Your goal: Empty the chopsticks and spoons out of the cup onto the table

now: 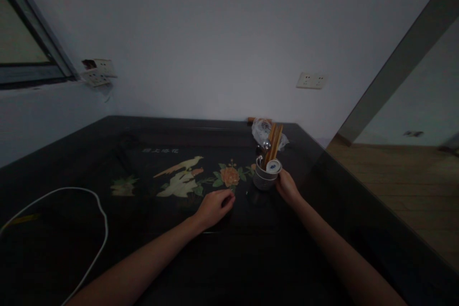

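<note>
My right hand (288, 187) is closed on the right side of a grey utensil cup (265, 180), its fingertips partly hidden behind the cup. Wooden chopsticks (275, 142) stick up out of it, beside metal spoons (267, 145). At the cup's front rim leans a white ceramic piece with a blue mark (273, 166), perhaps a spoon. My left hand (215, 206) is by the dark table's painted peony (230, 176), left of the cup. Its fingers are curled in, with no object visible in them.
A crumpled clear plastic bag (263, 129) lies behind the cup, near a brown stick-like object (251, 120). On the left a white cable (103, 215) loops across the dark glossy table (172, 258). Wall sockets (311, 81) are above the table's far edge, and a window (28, 33) is at the left.
</note>
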`<action>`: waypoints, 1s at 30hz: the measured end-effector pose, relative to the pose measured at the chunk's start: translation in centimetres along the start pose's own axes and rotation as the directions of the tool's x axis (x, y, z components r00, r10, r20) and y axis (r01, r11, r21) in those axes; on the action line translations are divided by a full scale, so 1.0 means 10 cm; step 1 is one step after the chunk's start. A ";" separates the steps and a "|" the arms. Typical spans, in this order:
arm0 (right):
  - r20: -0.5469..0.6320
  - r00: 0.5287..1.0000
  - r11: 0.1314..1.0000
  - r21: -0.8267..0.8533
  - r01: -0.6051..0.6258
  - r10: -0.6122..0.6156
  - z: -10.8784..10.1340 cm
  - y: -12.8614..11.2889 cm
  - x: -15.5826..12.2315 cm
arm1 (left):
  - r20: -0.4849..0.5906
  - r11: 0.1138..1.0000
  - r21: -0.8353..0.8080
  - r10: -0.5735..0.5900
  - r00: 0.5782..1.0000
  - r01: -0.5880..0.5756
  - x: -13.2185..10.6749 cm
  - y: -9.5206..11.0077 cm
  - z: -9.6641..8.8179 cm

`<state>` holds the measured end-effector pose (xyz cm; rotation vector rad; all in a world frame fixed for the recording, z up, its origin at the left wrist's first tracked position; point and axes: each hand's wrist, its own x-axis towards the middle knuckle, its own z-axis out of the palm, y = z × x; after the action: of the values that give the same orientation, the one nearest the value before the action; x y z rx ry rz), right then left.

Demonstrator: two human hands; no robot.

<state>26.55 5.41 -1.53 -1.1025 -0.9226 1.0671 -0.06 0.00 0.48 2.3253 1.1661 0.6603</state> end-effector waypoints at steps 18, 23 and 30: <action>0.471 0.873 0.966 -0.259 0.005 0.122 0.40 -0.12 -0.38 | -0.223 0.896 -0.433 -0.004 0.975 -0.096 0.02 -0.16 0.06; 0.505 0.857 0.963 -0.267 0.041 0.103 0.46 -0.14 -0.47 | -0.246 0.815 -0.570 -0.043 0.968 -0.109 0.03 -0.24 0.07; 0.520 0.839 0.979 -0.192 -0.067 0.160 0.34 -0.08 -0.40 | -0.224 0.735 -0.676 -0.132 0.966 -0.057 0.06 -0.18 0.02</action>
<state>22.51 2.24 -0.26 -1.0185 -1.4251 1.4579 -0.71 1.41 -0.65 1.6105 0.8580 1.1772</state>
